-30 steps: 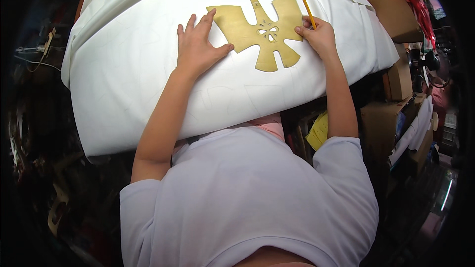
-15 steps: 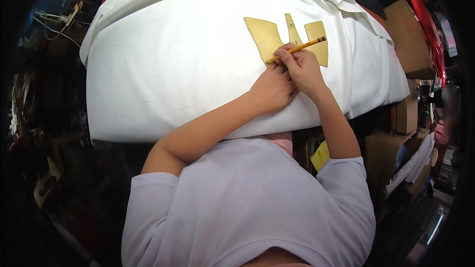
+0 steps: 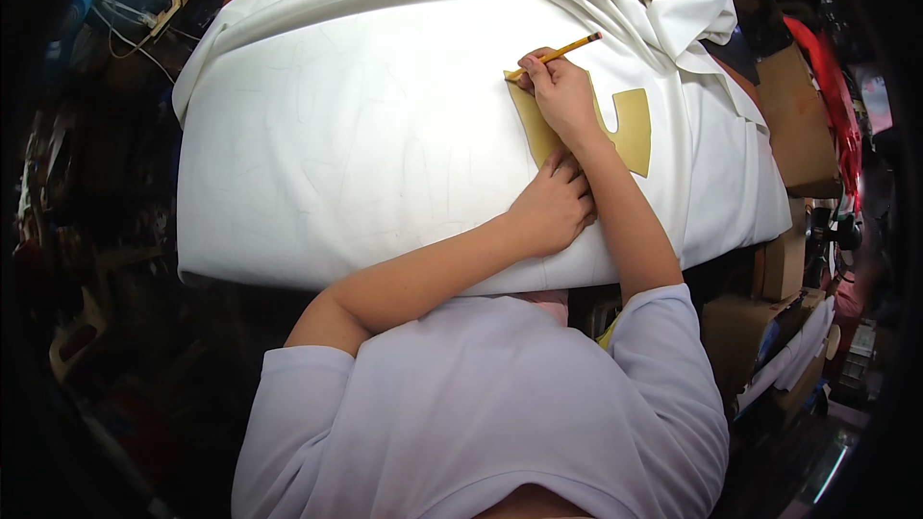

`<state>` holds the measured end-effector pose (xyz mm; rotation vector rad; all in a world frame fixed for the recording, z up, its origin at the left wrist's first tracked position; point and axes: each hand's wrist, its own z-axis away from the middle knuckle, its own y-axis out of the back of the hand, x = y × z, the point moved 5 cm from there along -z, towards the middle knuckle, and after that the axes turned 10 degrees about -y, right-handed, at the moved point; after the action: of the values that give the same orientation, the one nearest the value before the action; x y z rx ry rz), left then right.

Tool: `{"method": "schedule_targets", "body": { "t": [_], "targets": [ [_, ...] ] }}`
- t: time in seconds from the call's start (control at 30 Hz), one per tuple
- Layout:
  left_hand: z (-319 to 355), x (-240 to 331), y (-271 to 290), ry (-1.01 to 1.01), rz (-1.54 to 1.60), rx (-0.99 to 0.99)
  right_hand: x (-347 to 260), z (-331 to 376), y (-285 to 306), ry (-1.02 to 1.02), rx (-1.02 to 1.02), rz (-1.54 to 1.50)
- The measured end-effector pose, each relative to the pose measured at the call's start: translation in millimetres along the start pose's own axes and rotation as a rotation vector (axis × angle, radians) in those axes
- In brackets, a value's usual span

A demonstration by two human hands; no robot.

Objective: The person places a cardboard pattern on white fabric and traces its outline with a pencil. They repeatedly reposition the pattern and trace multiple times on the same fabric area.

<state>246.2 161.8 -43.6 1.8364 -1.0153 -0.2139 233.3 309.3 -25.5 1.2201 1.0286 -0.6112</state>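
A yellow pencil (image 3: 579, 45) is pinched in my right hand (image 3: 562, 101), its tip at the upper left corner of a tan card pattern piece (image 3: 632, 132). The pattern piece lies flat on white fabric (image 3: 365, 154); its middle is hidden under my right hand and forearm. My left hand (image 3: 555, 209) rests palm down at the lower edge of the pattern, fingertips touching it, just left of my right forearm. Its fingers are slightly bent and hold nothing. Faint pencil lines mark the fabric to the left.
Bunched folds of the white fabric (image 3: 663, 10) lie at the far right of the table. Cardboard boxes (image 3: 796, 120) stand beyond the right edge, with red material (image 3: 829, 86) hanging by them. White cords (image 3: 130, 19) hang at the far left.
My right hand has moved the pencil from the pattern's lower left up to its upper left corner. My left hand stays near the lower edge. The whole view has shifted slightly.
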Motion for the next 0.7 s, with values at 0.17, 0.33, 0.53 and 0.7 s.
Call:
{"method": "schedule_targets", "body": {
  "t": [0.17,0.33,0.53,0.7],
  "targets": [
    [0.3,0.1,1.6,-0.025,-0.006,0.045,-1.3,1.0,0.0,0.079,-0.003,-0.058],
    [0.3,-0.2,-0.4,0.049,0.004,-0.070,12.5,16.7,44.6,-0.102,0.060,0.115],
    [-1.3,-0.7,0.8,0.072,0.011,-0.143,20.5,29.5,60.5,-0.125,0.152,0.000],
    [-0.4,-1.0,-0.3,0.076,0.005,-0.151,20.4,59.9,75.6,-0.120,0.080,0.154]
  ]
}}
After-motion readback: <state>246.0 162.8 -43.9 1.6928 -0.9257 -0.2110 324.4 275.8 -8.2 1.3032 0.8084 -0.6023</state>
